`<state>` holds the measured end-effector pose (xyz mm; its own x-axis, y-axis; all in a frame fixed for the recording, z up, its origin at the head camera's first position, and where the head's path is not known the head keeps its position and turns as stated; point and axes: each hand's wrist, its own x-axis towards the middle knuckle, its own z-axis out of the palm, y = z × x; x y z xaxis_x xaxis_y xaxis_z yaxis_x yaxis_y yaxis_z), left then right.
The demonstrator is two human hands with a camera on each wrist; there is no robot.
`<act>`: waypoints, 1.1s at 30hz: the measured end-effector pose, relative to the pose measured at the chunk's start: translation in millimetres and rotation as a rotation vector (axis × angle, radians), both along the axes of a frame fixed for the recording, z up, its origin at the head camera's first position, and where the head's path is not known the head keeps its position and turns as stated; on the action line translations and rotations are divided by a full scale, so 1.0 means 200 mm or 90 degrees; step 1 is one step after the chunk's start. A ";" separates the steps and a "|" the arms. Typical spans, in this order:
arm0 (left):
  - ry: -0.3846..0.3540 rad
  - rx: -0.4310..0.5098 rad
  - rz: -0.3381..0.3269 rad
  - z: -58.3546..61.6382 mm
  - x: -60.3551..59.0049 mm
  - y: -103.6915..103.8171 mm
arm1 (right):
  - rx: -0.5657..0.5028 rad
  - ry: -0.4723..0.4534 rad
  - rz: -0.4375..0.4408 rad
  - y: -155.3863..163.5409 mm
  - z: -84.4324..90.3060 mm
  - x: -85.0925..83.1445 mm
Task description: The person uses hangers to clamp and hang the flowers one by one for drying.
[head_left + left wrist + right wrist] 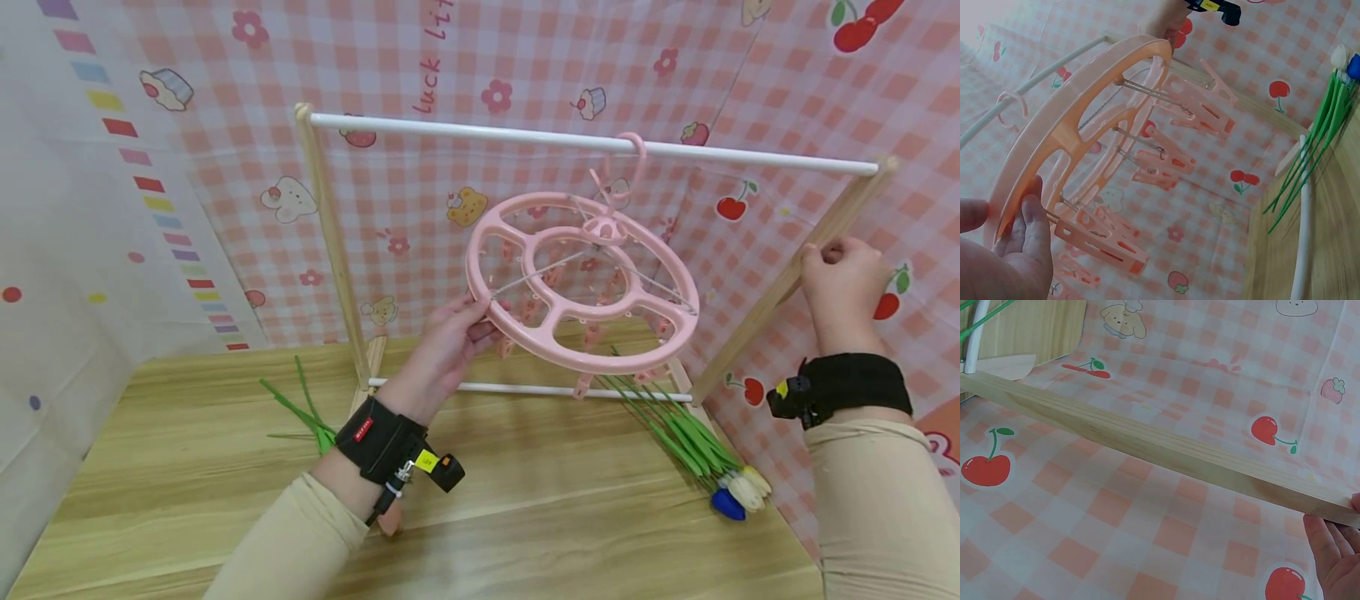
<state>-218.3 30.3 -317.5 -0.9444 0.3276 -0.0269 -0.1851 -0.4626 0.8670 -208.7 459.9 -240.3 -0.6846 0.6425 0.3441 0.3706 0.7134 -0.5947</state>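
Several pegs (1175,164) visible only from left wrist.

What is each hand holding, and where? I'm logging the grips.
Left hand grips the pink clip hanger by its outer rim; right hand grips the rack's wooden leg near its top.

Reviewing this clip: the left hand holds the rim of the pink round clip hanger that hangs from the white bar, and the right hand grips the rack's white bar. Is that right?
Not quite. The right hand has its grip on the rack's slanted wooden leg, not the white bar; the head view shows it. The rest holds: the left hand holds the rim of the pink clip hanger hooked on that bar.
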 end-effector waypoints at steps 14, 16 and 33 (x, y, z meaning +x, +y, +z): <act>0.007 -0.003 -0.003 0.00 -0.01 -0.08 | -0.008 0.029 0.005 0.00 0.00 -0.02; 0.003 -0.006 0.000 0.00 -0.01 -0.08 | -0.012 0.031 0.005 0.00 0.00 -0.02; -0.002 -0.034 0.021 -0.03 -0.01 -0.06 | -0.043 0.040 -0.002 0.01 -0.01 0.01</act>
